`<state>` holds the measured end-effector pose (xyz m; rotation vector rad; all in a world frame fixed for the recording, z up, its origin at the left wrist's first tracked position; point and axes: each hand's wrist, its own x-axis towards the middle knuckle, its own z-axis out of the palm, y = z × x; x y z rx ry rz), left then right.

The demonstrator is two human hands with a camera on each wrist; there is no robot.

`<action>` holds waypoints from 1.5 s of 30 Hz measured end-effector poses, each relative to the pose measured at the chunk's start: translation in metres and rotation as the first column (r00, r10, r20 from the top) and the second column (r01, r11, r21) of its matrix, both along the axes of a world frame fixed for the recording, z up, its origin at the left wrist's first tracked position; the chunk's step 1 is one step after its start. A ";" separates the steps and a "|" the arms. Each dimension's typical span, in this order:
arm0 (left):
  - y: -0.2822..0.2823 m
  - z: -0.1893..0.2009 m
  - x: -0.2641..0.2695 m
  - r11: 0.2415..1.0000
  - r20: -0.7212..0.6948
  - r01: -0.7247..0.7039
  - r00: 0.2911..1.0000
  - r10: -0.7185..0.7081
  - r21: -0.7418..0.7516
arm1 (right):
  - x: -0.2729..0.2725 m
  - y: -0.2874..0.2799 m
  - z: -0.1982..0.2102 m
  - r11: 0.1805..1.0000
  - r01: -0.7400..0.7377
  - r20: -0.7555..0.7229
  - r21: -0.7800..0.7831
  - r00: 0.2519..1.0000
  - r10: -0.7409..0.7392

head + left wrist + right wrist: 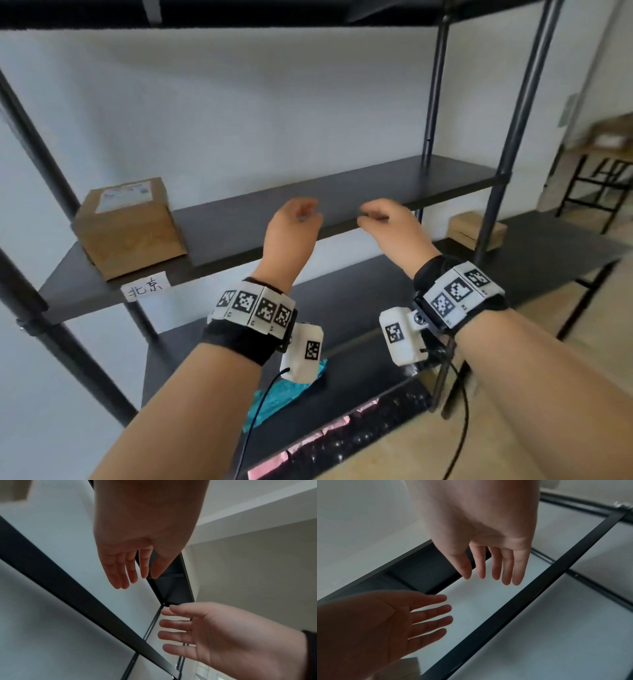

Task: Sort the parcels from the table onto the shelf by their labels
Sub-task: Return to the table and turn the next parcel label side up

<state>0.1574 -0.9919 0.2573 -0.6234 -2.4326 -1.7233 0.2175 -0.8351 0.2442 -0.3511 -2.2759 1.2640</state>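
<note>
A brown cardboard parcel (128,224) with a white label on top stands at the left end of the black shelf board (359,192), above a paper tag (145,286) with handwritten characters. My left hand (296,222) and right hand (385,222) hover side by side in front of the board's middle, both empty, with relaxed fingers. In the left wrist view the left hand (130,566) hangs with straight fingers, and the right hand (188,630) is spread beside it. The right wrist view shows the right hand (494,563) and the left hand (412,616) likewise empty.
A smaller cardboard box (476,231) sits on the lower shelf at the right, behind a black upright post (507,137). A teal plastic bag (277,394) lies on the lower board under my left wrist. Chairs or frames (596,188) stand at the far right.
</note>
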 end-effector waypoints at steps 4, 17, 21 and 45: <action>0.085 -0.021 0.022 0.992 0.037 0.109 0.994 -0.107 -0.055 | 0.036 0.083 -0.014 0.995 0.097 0.025 -0.009 0.995 -0.097; 0.348 -0.091 0.099 0.945 0.207 0.293 0.943 -0.261 -0.144 | 0.149 0.338 -0.074 0.965 0.260 0.200 -0.036 0.948 -0.248; 0.407 -0.107 0.110 0.925 0.240 0.331 0.928 -0.284 -0.186 | 0.166 0.394 -0.089 0.955 0.292 0.250 -0.049 0.929 -0.271; 0.709 -0.178 -0.054 0.901 0.361 0.315 0.911 -0.199 -0.299 | 0.012 0.676 -0.141 0.948 0.319 0.450 0.006 0.846 -0.287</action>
